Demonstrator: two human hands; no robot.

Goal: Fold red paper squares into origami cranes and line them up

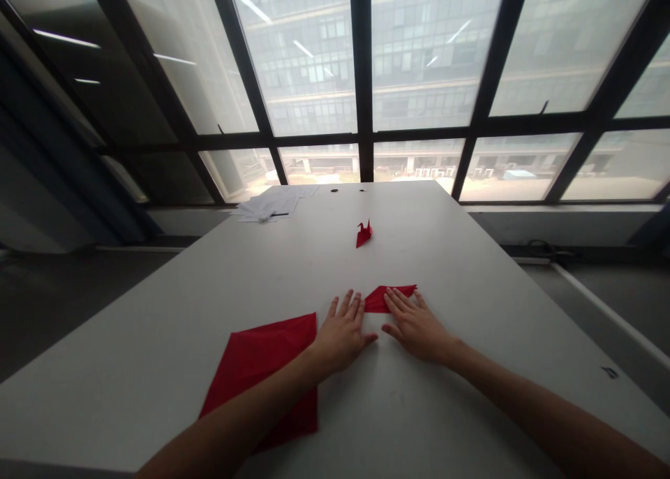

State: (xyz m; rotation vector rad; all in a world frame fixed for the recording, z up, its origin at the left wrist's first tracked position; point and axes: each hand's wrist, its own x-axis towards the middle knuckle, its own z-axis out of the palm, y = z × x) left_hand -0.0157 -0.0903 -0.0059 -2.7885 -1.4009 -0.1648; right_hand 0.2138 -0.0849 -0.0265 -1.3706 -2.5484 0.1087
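Note:
A folded piece of red paper lies flat on the white table. My right hand rests on its right part, palm down with the fingers spread. At its left tip is my left hand, also flat and spread, with the fingertips at or beside the paper's end. Under my left forearm a larger red paper sheet lies on the table, partly covered by the arm. Farther back stands a small red origami crane, apart from both hands.
White paper sheets lie loosely at the table's far left, with a dark pen-like object on them. A small dark mark or item is near the right edge of the table. Tall windows rise behind the far edge.

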